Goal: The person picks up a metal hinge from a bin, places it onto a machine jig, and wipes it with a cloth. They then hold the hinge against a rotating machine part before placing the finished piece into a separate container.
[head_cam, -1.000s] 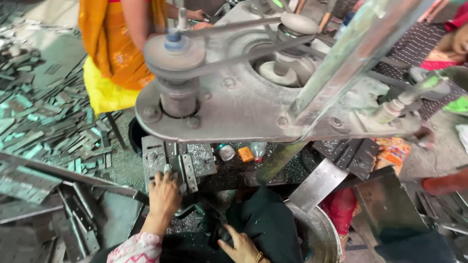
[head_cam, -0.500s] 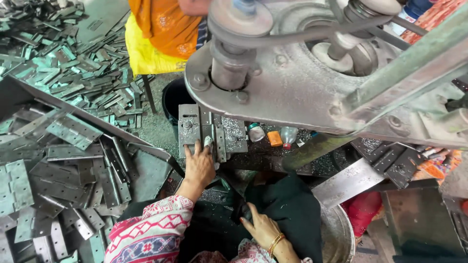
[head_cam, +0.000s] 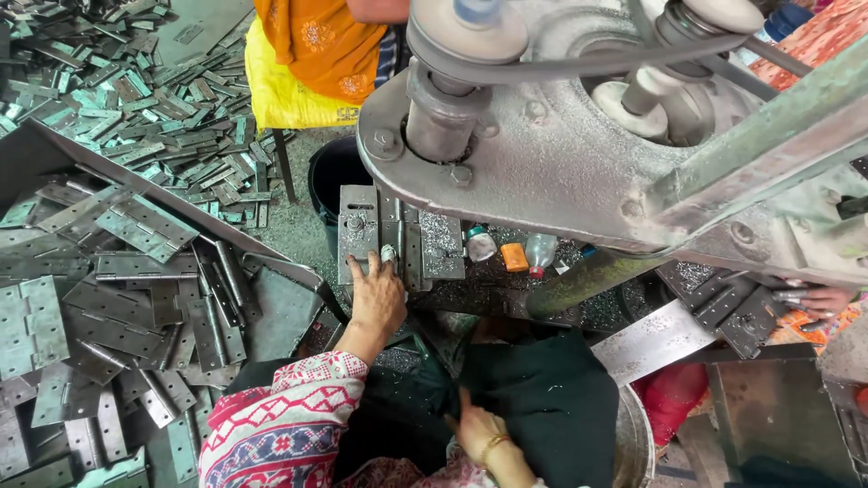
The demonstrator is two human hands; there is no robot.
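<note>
Cluttered press bed [head_cam: 452,294], left hand [head_cam: 378,298] flat on hinge plate [head_cam: 358,230], long axis seemingly pointing away.

Flat grey hinges [head_cam: 127,262] lie heaped on the floor at the left. Three small bottles [head_cam: 513,253] stand on the surface's far edge, beneath the machine's belt pulley [head_cam: 466,32].

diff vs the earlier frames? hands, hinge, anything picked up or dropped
The view has swung left, bringing more of the hinge pile into the picture. The left hand stays pressed on the hinge plate on the machine bed, nothing picked up or released. The right hand remains low on the dark cloth, holding nothing visible. The small bottles are unmoved.
</note>
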